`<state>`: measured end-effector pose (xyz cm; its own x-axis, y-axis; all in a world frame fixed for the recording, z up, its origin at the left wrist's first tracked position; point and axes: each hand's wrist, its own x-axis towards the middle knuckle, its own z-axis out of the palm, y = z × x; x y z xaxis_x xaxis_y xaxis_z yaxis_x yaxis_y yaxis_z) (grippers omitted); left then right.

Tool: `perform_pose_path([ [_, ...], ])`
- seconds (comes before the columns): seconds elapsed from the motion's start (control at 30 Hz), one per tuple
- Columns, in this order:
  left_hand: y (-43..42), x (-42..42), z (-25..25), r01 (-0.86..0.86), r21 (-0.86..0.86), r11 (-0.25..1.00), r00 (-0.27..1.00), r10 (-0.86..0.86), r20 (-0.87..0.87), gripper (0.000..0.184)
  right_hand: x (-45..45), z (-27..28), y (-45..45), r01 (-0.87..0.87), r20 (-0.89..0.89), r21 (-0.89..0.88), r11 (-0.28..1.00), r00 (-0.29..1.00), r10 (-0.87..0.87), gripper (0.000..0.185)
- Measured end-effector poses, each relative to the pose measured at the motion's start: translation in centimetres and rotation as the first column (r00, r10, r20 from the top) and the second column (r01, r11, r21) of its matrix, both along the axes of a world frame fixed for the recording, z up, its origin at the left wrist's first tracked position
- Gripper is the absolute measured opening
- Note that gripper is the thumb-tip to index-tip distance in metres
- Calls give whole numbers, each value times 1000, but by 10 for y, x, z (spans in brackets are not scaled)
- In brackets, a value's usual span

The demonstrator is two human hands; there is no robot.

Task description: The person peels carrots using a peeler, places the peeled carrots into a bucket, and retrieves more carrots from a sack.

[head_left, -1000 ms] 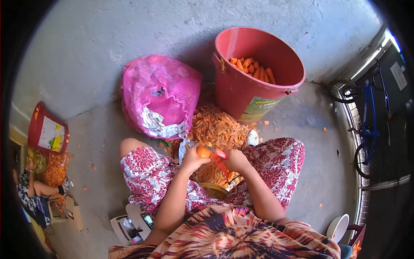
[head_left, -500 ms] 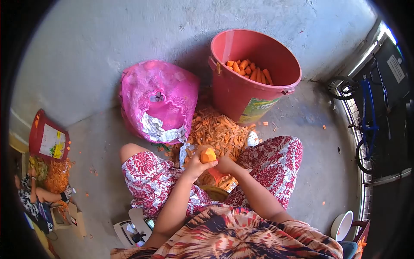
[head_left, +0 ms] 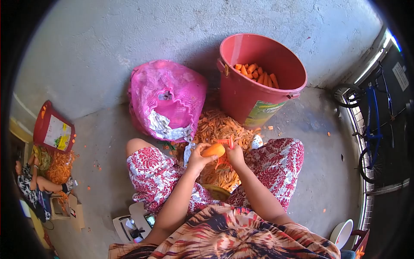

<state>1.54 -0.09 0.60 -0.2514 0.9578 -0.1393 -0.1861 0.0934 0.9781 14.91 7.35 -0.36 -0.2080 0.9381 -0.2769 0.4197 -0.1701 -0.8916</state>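
Note:
Over the pile of peelings, my left hand (head_left: 197, 159) is closed around the thick end of a peeled orange carrot (head_left: 214, 150), whose other end points right. Just beside it, my right hand (head_left: 235, 156) grips an orange-red peeler (head_left: 224, 141), its head near the carrot but apart from it. Carrot peelings (head_left: 224, 128) lie heaped on the floor between my knees. More peelings fill a yellowish container (head_left: 217, 193) in front of my lap, partly hidden by my forearms.
A large red bucket (head_left: 246, 101) holding carrots stands by the wall, next to a pink mesh sack (head_left: 166, 90) with crumpled paper. At far left, another person (head_left: 41, 185) sits near a second red bucket (head_left: 54, 131). A bicycle (head_left: 373, 125) and white bowl (head_left: 341, 233) are at right.
The carrot has turned from pointing up at me to lying sideways. My right hand has moved slightly up and right, and its peeler now shows clearly. The view has shifted a little.

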Motion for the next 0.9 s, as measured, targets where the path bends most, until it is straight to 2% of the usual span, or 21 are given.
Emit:
perform_pose_path([
  [0.1, 0, -1, -8, -1, -78, 997, 981, -14, -192, 50, 2, 4, -6, -47, 56, 307, 951, 998, 31, 22],
  [0.13, 0, -3, -15, 20, -53, 998, 974, -31, -225, 53, 1, 8, -7, -62, 86, 252, 966, 995, 41, 22],
  [0.23, -2, 0, -17, 55, -59, 997, 957, -70, -282, 50, 2, 13, -10, -122, 179, 280, 952, 981, 73, 22],
  [0.33, -2, 0, -11, 22, -14, 1000, 945, -25, -327, 51, 9, 15, -8, -248, 233, 295, 923, 955, 183, 20],
  [0.43, -2, -5, 8, -28, -49, 998, 852, -2, -524, 54, 18, 23, -10, -503, 395, 90, 860, 810, 433, 21],
  [0.47, -1, -5, 6, -67, -4, 998, 820, 53, -570, 52, 20, 24, -11, -564, 430, 66, 823, 761, 486, 21],
  [0.57, 2, -6, -2, -91, 17, 996, 800, 83, -594, 50, 20, 19, -10, -608, 443, 87, 789, 733, 516, 20],
  [0.67, 1, -5, 8, -92, -46, 995, 786, 44, -616, 51, 23, 12, -9, -654, 451, 91, 751, 699, 555, 19],
  [0.9, 3, -6, 9, -115, -16, 993, 766, 78, -638, 53, 22, 21, -11, -634, 391, 65, 771, 727, 565, 18],
])
